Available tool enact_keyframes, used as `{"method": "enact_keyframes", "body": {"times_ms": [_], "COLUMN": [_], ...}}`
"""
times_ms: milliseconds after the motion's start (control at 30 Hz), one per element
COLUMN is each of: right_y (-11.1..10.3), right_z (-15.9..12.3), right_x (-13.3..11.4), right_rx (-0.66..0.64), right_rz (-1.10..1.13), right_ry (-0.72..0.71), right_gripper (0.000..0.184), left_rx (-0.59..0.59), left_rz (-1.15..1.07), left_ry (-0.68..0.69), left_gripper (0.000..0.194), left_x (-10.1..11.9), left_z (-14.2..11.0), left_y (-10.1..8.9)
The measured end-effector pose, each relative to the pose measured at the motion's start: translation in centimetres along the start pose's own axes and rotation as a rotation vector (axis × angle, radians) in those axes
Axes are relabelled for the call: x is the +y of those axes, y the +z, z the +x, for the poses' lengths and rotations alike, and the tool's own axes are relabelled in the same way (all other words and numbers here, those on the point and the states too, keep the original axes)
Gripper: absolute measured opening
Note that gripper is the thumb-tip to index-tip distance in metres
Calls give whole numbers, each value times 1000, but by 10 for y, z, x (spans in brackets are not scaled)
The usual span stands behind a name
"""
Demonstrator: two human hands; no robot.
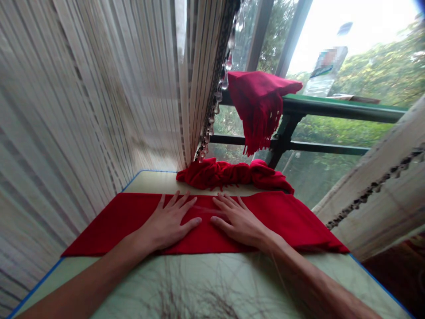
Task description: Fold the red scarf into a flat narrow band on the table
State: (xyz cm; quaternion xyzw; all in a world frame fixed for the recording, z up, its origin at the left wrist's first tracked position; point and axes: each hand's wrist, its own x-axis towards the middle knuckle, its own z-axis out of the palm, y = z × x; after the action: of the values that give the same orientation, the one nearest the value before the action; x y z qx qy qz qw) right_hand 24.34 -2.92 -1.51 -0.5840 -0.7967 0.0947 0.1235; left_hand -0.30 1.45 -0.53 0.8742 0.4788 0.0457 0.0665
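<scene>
Pale green worktop (212, 277) beside a window (338, 133), with red cloth (206, 239) laid across.
Spread at centre from 9 to 3 o'clock, beneath left hand (168, 223) and right hand (242, 221), both palm-down. Grip wide on each side, with fingers fanned and thumbs pointing inward, tips apart. Between 12 and 1 o'clock, crumpled red fabric (232, 173); at 1 o'clock, fringed red scarf (260, 102) hanging over a ledge (345, 109); toward 10 o'clock, striped curtain (99, 97).
</scene>
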Motion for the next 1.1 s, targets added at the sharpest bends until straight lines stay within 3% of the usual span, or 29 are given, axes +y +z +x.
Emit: {"method": "enact_keyframes", "body": {"times_ms": [133, 233, 467, 633, 800, 967, 1100], "right_y": [4, 5, 4, 1, 3, 3, 2], "right_z": [1, 1, 0, 0, -1, -1, -1], "right_x": [4, 4, 3, 5, 6, 4, 3], "right_rx": [63, 23, 24, 79, 22, 71, 11], "right_rz": [1, -2, -11, -21, -23, -30, -30], "right_ry": [-7, -8, -4, -10, 2, -14, 1], "right_gripper": [74, 77, 76, 75, 77, 77, 77], "left_rx": [18, 71, -17, 6, 23, 77, -17], "left_rz": [-15, -25, -4, 8, 7, 11, 49], "left_ry": [3, 17, 3, 0, 8, 33, 10], "left_gripper": [78, 76, 79, 80, 79, 79, 80], "left_x": [0, -1, 1, 1, 2, 2, 0], "left_z": [-1, -1, 0, 0, 1, 1, 1], "left_y": [0, 1, 2, 1, 0, -1, 1]}}
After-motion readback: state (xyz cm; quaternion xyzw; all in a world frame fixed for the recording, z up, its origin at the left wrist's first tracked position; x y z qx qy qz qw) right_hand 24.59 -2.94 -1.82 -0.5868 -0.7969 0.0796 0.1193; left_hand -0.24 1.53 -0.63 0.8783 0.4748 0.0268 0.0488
